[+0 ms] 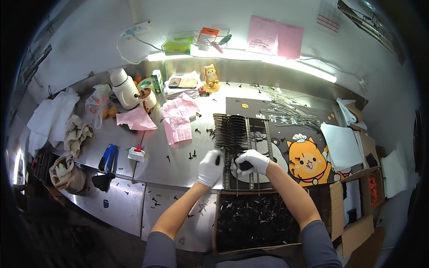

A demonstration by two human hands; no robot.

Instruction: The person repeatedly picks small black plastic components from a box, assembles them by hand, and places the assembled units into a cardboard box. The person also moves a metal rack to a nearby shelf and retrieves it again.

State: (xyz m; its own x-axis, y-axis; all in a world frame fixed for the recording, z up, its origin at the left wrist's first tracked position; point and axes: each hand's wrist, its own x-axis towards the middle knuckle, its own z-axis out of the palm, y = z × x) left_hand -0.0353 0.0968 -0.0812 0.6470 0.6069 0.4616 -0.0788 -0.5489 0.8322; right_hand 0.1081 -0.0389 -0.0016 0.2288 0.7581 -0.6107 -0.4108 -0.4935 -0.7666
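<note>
Both my hands wear white gloves and work at the near end of a metal rack (268, 134) that lies on the steel bench. Dark flat pieces (232, 129) stand in a row across the rack's rails. My left hand (210, 167) pinches a small black part against the rack's left rail. My right hand (252, 161) is closed on another small black part just beside it. A cardboard box (216, 223) full of black parts sits right under my forearms.
A black mat with an orange cartoon cat (308, 163) lies under the rack. Pink papers (178, 117), a white jug (124, 89), a blue tool (108, 157) and rags sit to the left. Thin metal rods (290, 109), white sheets (342, 145) and boxes are on the right.
</note>
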